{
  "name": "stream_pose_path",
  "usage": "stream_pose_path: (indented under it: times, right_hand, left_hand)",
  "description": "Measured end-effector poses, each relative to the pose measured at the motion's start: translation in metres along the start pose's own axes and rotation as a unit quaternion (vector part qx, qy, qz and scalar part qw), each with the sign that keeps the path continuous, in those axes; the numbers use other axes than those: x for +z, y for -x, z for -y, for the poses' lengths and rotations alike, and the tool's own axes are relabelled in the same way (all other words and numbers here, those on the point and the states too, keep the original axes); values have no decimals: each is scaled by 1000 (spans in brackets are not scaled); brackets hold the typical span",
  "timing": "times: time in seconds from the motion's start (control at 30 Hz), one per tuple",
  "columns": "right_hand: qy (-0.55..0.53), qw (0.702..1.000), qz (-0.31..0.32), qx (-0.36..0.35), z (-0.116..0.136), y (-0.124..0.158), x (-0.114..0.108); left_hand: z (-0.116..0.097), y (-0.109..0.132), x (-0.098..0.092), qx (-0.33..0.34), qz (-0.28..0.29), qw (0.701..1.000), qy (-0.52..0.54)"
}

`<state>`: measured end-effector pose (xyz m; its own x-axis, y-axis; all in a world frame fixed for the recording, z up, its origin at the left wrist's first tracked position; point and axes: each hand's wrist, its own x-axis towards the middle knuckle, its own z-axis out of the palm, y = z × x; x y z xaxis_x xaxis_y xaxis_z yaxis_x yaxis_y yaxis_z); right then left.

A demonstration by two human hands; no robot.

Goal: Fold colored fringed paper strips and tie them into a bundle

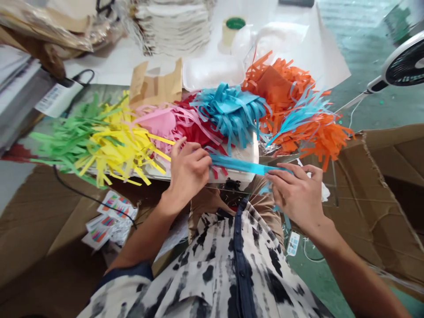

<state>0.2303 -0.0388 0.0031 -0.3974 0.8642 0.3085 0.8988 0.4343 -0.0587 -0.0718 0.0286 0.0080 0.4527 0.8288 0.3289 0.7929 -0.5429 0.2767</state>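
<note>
The left hand and the right hand each pinch one end of a blue paper strip, stretched flat between them in the middle of the frame, over the near edge of the worktop. It looks very light, thin and easy to tear, so I think the ends are the good places to hold. Behind it lie fringed paper bundles, green and yellow at the left, orange at the upper right.

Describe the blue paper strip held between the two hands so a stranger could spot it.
Find the row of coloured fringed paper piles on the table. At its near edge, the left hand and right hand stretch one folded blue strip flat; unlike the heaps, it is single and taut.
</note>
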Motion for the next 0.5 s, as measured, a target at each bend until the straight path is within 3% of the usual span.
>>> stream_pose_path:
  times: [0.1,0.23,0.37,0.5]
  right_hand:
    - [0,1000,20,13,2,-6,-5]
    - [22,998,44,31,5,-14,-9]
    - [27,998,47,30,10,-20,-9]
    - [23,999,42,22,13,-26,-3]
  left_hand:
    - [-18,-7,-3,66,-32,997,-15]
    - [-43,-24,18,188,88,978,1]
    - [-45,-34,35,191,112,975,-33]
    - [-40,-36,35,179,110,977,-36]
